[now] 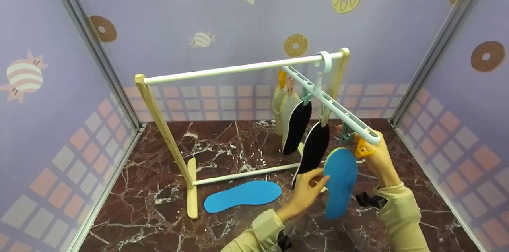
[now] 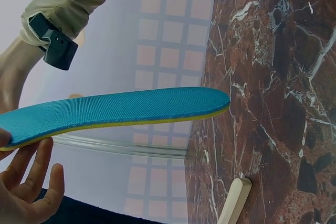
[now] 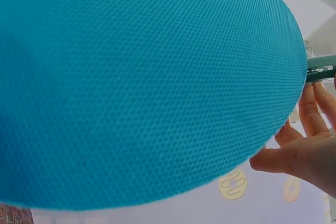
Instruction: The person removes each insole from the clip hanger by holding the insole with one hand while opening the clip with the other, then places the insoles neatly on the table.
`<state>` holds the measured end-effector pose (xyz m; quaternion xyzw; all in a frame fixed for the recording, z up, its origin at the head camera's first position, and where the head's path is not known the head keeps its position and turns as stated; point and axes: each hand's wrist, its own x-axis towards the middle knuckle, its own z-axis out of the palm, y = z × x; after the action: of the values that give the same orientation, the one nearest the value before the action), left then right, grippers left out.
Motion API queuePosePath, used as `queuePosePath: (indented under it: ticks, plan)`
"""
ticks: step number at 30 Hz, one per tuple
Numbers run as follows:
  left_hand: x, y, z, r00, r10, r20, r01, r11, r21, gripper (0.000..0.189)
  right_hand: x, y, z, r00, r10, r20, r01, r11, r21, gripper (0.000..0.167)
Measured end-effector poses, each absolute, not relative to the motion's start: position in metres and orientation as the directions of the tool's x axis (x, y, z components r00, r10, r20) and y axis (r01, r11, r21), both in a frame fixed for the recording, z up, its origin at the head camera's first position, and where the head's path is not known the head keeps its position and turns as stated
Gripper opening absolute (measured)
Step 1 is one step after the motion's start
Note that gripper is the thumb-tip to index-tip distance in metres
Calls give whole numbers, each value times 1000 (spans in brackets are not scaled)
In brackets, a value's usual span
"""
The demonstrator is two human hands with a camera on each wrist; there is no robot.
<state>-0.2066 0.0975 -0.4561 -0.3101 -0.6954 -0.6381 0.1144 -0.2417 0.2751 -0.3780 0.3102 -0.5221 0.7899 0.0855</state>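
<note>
By the near end of the hanger (image 1: 317, 91), the blue insole (image 1: 341, 184), probably light, flexible and grippy, is pinched at its left edge by the left hand (image 1: 305, 193), best held there, while the green clip (image 1: 347, 136) is gripped by the right hand (image 1: 378, 158)

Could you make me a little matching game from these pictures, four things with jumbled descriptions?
1. Black insoles
2. Pale hanger
3. Left hand
4. Tabletop

A. Dark red with white veins
B. Hooked over the top bar
C. Clipped beneath the hanger
D. Pinching a blue insole by its edge

Pairs: 1-C, 2-B, 3-D, 4-A
</note>
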Motion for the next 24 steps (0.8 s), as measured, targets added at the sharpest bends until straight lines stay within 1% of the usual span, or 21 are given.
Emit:
queuePosePath:
  ticks: [3, 6, 11, 13, 17, 24]
  plan:
    - [-206, 97, -456, -785, 274, 555, 580, 13, 814, 16, -242, 276, -379, -798, -174, 577, -455, -454, -766, 28]
    - [-205, 97, -456, -793, 275, 543, 568, 13, 823, 16, -243, 276, -380, -791, -170, 587, -456, -476, -752, 31]
    - [-204, 95, -456, -791, 282, 543, 567, 1, 824, 16, -248, 278, -382, -758, -171, 630, -436, -585, -683, 32]
    - [-204, 94, -457, -789, 276, 549, 570, -4, 822, 16, -250, 278, -383, -740, -184, 647, -399, -654, -643, 34]
    - [-204, 92, -456, -794, 265, 548, 566, -6, 824, 15, -253, 279, -383, -723, -198, 661, -338, -734, -589, 36]
    - [-203, 87, -455, -786, 266, 558, 572, -29, 819, 16, -256, 280, -385, -723, -194, 663, -275, -799, -534, 33]
